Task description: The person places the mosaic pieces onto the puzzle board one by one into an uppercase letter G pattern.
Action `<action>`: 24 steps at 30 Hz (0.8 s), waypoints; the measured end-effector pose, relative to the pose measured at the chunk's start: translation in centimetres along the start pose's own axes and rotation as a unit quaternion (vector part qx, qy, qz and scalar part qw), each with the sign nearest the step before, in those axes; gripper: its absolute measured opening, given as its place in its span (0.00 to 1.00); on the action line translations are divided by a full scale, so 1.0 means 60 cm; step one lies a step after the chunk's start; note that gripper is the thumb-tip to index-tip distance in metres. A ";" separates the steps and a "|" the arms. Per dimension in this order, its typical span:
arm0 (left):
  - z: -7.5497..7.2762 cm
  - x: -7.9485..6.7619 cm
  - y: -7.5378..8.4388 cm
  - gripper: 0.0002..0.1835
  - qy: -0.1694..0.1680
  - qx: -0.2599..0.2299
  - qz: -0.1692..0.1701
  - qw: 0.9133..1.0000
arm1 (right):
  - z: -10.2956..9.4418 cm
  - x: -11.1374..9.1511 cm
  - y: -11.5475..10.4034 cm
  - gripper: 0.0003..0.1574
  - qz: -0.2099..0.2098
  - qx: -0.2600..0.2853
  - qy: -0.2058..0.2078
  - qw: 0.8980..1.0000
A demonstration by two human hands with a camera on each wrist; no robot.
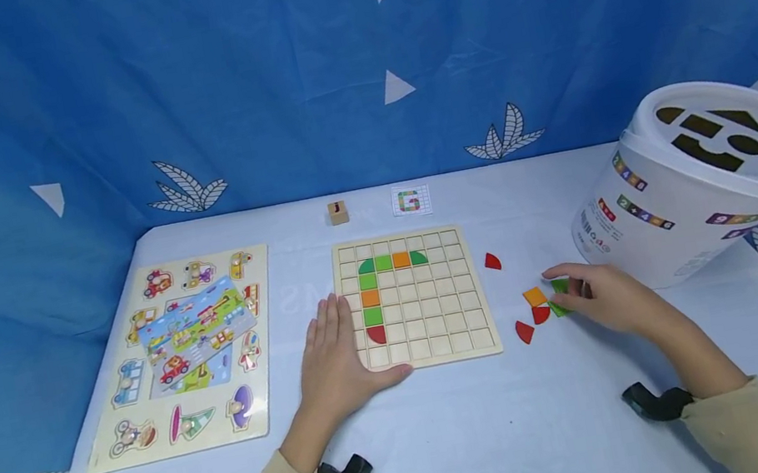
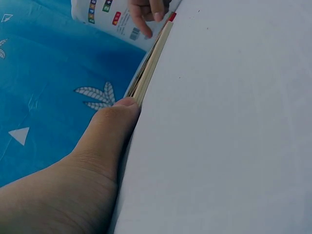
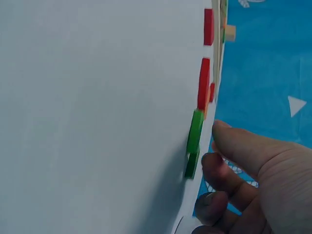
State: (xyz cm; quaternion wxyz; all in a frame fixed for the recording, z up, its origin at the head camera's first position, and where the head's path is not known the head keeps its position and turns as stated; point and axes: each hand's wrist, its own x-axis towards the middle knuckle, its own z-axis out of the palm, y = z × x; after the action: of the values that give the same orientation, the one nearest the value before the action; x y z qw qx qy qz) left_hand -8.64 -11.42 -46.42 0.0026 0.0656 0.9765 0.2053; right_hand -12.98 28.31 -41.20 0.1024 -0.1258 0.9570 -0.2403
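Observation:
My left hand (image 1: 334, 356) rests with straight fingers along the left edge of a wooden grid board (image 1: 437, 304), its thumb (image 2: 114, 122) against the near edge. On the board, green, orange and red pieces form a column and a top row, with rounded dark green corners. My right hand (image 1: 607, 299) hovers over loose pieces right of the board, fingers loosely bent, thumb and forefinger apart with nothing between them. Just below its fingertips lie a light green square (image 3: 195, 131) and a darker green piece (image 3: 192, 165). An orange square (image 1: 534, 297) and red quarter-circles (image 1: 524, 332) lie beside them.
A white bucket (image 1: 614, 229) with shape holes in its lid stands at the right. Behind the board are a small wooden block (image 1: 338, 212) and a pattern card (image 1: 411, 200). A vehicle puzzle board (image 1: 252, 424) with picture cards (image 1: 194, 337) lies at the left.

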 end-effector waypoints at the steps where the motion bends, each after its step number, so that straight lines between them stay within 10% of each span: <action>1: 0.000 0.000 0.000 0.76 0.001 -0.001 0.001 1.000 | -0.002 -0.003 0.006 0.27 -0.001 -0.007 0.000 1.000; 24: 0.001 0.001 -0.003 0.76 -0.001 -0.004 0.002 1.000 | 0.000 -0.015 0.029 0.19 -0.004 -0.002 0.017 1.000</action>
State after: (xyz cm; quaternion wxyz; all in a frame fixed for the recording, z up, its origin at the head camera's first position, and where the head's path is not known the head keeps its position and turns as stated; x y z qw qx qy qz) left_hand -8.71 -11.53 -46.57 0.0032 0.0674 0.9756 0.2091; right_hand -12.44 30.03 -41.93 0.0844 -0.1259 0.9587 -0.2407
